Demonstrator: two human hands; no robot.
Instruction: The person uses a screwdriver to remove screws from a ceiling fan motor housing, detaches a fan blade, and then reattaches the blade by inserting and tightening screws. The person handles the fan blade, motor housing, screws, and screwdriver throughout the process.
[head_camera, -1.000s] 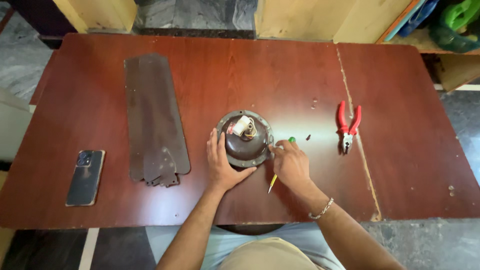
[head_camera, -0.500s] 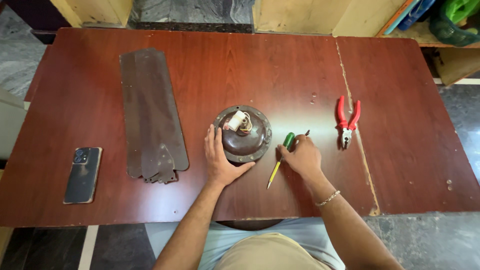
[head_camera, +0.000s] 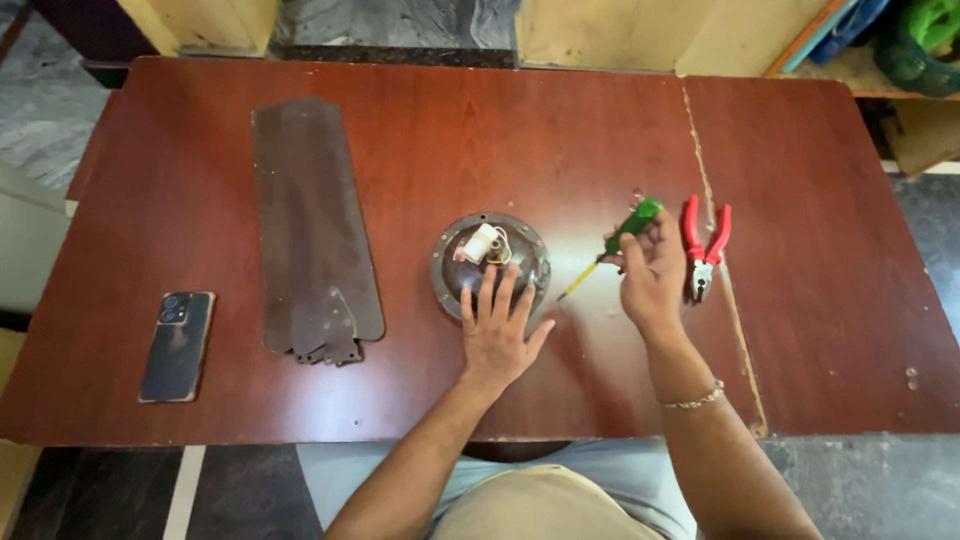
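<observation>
Left to right: phone (head_camera: 176, 345) and stacked fan blades (head_camera: 310, 230) parked aside, your left hand (head_camera: 497, 335) flat, fingers spread, pinning the fan motor housing (head_camera: 490, 262) mid-table, right hand (head_camera: 652, 275) clenched around the green-handled screwdriver (head_camera: 618, 243), tip angled at the housing, red pliers (head_camera: 704, 248) just beside.

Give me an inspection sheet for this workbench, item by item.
Surface: dark red wooden table, cracked seam down its right part.
Job's things: round brown metal fan motor housing with white part and wires on top; green-handled screwdriver with yellow shaft.
Clutter: stack of brown fan blades; dark phone; red-handled pliers; small loose screws.
Hands: left hand flat on the housing's near edge; right hand lifted, fingers closed on the screwdriver.
Cables: short wires on the housing only.
Surroundings: pale wooden shelving, grey stone floor.
</observation>
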